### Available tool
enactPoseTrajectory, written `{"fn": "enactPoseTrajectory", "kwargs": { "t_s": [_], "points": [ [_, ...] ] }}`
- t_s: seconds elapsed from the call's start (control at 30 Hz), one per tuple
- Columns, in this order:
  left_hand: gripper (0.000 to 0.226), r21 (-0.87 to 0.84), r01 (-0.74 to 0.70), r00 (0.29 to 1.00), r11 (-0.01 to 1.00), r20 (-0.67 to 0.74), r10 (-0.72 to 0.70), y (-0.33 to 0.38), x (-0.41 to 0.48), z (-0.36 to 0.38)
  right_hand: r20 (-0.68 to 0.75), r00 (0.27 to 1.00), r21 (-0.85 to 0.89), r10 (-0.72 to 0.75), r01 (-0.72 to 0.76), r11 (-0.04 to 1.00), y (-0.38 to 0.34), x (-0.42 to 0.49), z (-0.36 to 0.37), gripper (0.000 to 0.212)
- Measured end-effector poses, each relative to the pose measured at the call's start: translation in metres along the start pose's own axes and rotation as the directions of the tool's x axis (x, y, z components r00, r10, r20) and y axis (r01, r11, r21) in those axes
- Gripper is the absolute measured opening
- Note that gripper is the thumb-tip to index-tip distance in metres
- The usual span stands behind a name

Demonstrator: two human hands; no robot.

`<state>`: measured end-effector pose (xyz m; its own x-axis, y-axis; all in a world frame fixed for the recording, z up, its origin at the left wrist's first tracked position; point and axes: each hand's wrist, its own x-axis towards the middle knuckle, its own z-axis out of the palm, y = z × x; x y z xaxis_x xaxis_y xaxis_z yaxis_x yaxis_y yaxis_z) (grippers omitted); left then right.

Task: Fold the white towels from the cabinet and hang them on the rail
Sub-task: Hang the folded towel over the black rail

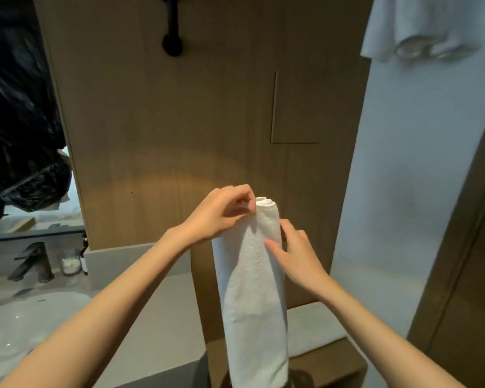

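While the white towel (pixel 252 289) hangs in a long narrow strip in front of the wooden wall panel (pixel 179 121), we see both hands at its upper end. The left hand (pixel 221 211) has its fingers curled and pinches the left edge just under the top fold. The right hand (pixel 297 253) grasps the right edge a little lower, with the thumb laid across the front of the cloth and the other fingers hidden behind it. The top of the towel bends over in a soft roll, but we cannot tell whether it lies over a rail or is only held up, since no bar shows under it. Its lower end drops past the edge of the counter (pixel 151 317), to the right of the sink (pixel 25 317) and the black tap (pixel 32 261).

We judge the towel light and thoroughly limp: thick terry folded into several layers, with nothing stiff in it. It should not slip through dry fingers, yet the layers can slide on one another and fan apart if only the outer one is caught. So we would take hold close to the top fold, pinching through all layers at both edges, as the hands do now, with the two sides level so the strip hangs straight. Another white cloth (pixel 409 26) hangs high on the right, well apart from this one.
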<state>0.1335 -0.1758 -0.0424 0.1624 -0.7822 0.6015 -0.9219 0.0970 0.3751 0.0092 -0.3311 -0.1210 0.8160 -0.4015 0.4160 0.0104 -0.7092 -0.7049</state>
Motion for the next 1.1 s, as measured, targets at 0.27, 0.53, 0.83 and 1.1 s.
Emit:
{"fn": "enactPoseTrajectory", "kwargs": {
  "t_s": [0.27, 0.53, 0.83, 1.1],
  "points": [
    [0.017, 0.022, -0.164, 0.975, 0.986, -0.149, 0.166, 0.04, 0.102, -0.048, -0.177, 0.974, 0.102, -0.142, 0.162, 0.982, -0.061, 0.048, -0.102, 0.024],
    [0.062, 0.099, -0.076, 0.804, 0.992, -0.582, 0.12, 0.031, 0.207, -0.072, -0.419, 0.873, -0.123, -0.249, 0.216, 0.968, -0.096, 0.141, -0.184, 0.02],
    [0.077, -0.38, 0.124, 0.952, 0.917, -0.214, -0.217, 0.005, 0.294, -0.057, -0.622, 0.761, 0.083, -0.187, 0.301, 0.95, -0.124, 0.244, -0.271, 0.012],
    [0.038, -0.471, -0.038, 0.917, 0.881, -0.367, -0.157, 0.029, 0.383, -0.072, -0.735, 0.658, 0.196, -0.163, 0.437, 0.878, -0.14, 0.315, -0.334, 0.017]
  ]
}}
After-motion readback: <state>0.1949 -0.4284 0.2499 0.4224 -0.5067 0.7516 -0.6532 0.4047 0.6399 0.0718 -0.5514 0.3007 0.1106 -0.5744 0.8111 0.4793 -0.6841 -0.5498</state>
